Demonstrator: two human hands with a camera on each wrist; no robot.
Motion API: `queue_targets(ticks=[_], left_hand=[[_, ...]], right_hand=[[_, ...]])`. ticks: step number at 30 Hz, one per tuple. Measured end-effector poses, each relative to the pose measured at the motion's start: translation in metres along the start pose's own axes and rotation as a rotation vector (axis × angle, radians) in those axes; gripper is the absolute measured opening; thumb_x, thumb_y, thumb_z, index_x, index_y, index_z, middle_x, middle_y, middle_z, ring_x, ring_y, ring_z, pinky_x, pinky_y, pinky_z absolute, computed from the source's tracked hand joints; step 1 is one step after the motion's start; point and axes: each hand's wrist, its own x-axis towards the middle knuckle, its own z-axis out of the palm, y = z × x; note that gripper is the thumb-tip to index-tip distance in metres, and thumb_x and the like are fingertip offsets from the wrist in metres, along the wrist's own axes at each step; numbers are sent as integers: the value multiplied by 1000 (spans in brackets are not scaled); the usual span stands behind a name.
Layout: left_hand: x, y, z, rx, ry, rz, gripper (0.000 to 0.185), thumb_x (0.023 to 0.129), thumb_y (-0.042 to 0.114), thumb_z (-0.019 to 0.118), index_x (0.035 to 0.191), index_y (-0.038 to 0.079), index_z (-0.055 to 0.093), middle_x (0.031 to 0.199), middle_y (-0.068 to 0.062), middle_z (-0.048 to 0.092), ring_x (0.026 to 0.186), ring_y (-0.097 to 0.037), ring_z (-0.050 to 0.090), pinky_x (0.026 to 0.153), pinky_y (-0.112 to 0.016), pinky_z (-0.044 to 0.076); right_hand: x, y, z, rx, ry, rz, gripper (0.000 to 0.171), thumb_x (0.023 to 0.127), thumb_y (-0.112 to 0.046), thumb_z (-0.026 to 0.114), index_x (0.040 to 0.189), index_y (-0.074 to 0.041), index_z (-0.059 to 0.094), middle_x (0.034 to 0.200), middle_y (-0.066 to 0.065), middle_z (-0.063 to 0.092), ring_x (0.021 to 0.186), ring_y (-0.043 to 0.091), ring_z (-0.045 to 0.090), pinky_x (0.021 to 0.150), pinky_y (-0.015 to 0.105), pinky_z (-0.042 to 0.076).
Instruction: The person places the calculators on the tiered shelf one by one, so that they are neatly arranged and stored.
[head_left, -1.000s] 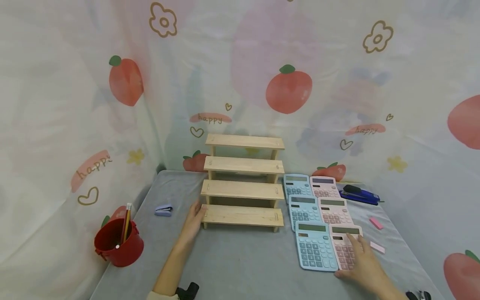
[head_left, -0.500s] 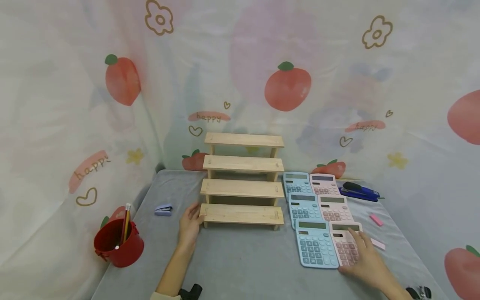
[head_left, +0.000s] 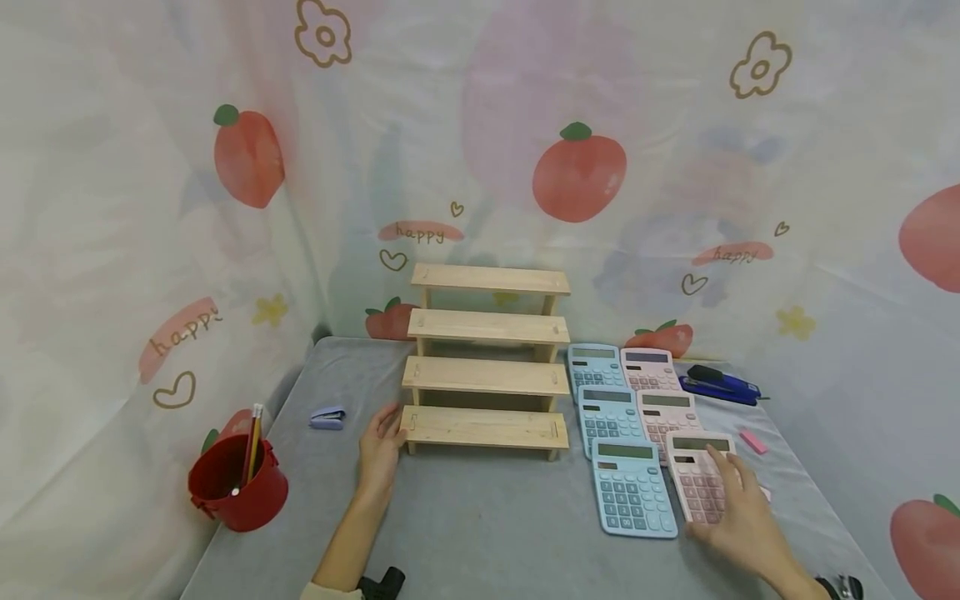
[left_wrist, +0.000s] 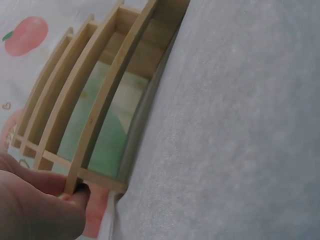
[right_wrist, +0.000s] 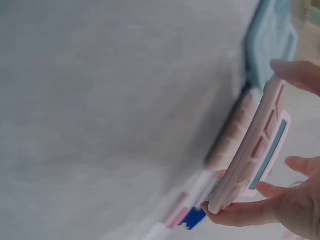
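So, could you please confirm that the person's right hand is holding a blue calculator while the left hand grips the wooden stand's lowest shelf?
Not quite: the right hand is holding a pink calculator, not a blue one, as the head view shows. The left hand does grip the wooden stand's lowest shelf.

It's a soft, slightly dim light in here, spread evenly. Shade gathers beneath the planks of the pale, four-step wooden stand, and a smudgy shadow darkens the grey cloth tabletop beside the pale pink plastic calculator. The head view looks fairly clear; the left wrist view bows the planks, and both wrist views blur the cloth.
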Motion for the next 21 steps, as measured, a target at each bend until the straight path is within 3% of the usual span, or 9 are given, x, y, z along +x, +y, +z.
queue_targets(ticks=[7, 21], left_hand=[[0, 1, 0, 6, 2, 9, 60, 96, -19, 45, 155, -8, 34, 162, -26, 34, 151, -39, 36, 121, -51, 32], [0, -2, -2, 23, 9, 6, 59, 96, -18, 46, 154, -7, 35, 163, -24, 34, 150, -39, 37, 121, -51, 33]], right_hand=[[14, -31, -18, 72, 101, -75, 135, 55, -20, 100, 165, -8, 23, 156, 37, 24, 132, 62, 34, 90, 85, 36], [61, -110, -42, 146, 94, -194, 125, 68, -22, 98, 166, -14, 21, 166, 27, 17, 138, 58, 34, 96, 81, 40]])
